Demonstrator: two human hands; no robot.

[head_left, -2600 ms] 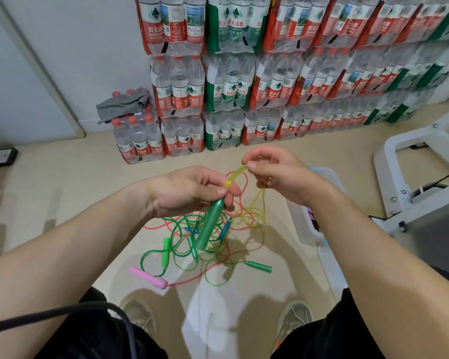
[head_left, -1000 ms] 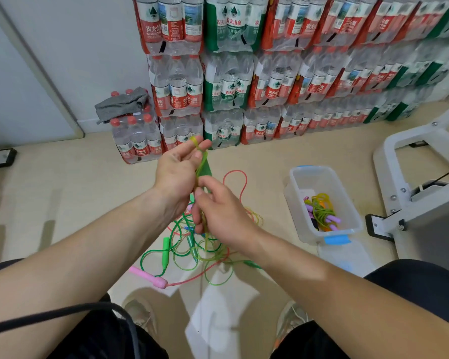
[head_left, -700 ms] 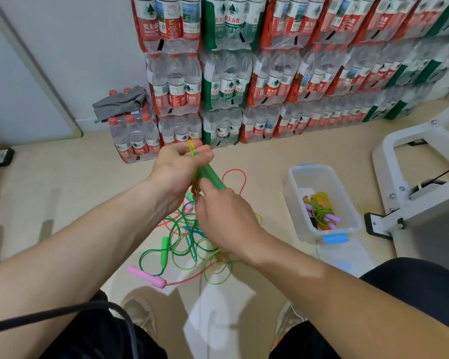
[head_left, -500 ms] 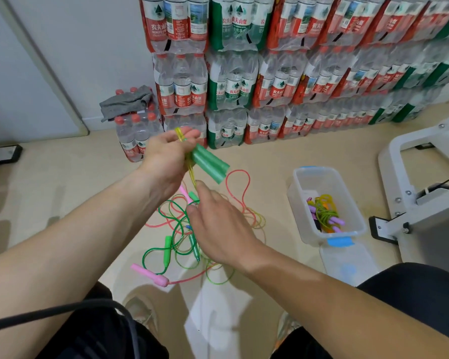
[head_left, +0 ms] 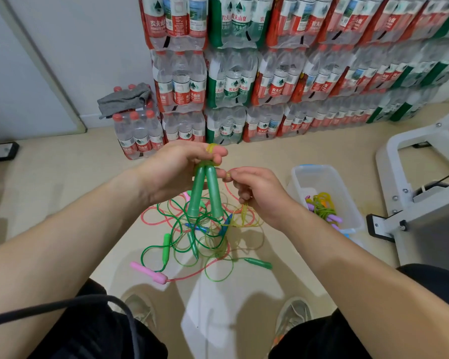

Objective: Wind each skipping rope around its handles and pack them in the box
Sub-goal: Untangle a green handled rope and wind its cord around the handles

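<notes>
My left hand [head_left: 176, 169] grips the tops of two green handles [head_left: 205, 193] held side by side, pointing down. A loop of yellow rope [head_left: 211, 148] lies over its fingers. My right hand [head_left: 259, 193] pinches the yellow rope close beside the handles, and the rope trails down from it. On the floor below lies a tangle of ropes [head_left: 200, 237] in green, pink and yellow, with a pink handle [head_left: 148, 272] and green handles among them. A clear plastic box [head_left: 300, 177] stands to the right with wound ropes [head_left: 322, 207] inside.
Stacked packs of water bottles [head_left: 244, 73] line the wall behind. A white metal frame [head_left: 410, 203] stands at the right, close to the box. The box lid [head_left: 353, 237] lies on the floor by the box. My shoes [head_left: 293, 314] sit near the tangle.
The two green handles have swung from pointing up-right to hanging down in my left hand. My right hand has risen from below the handles and now pinches the yellow rope at their right.
</notes>
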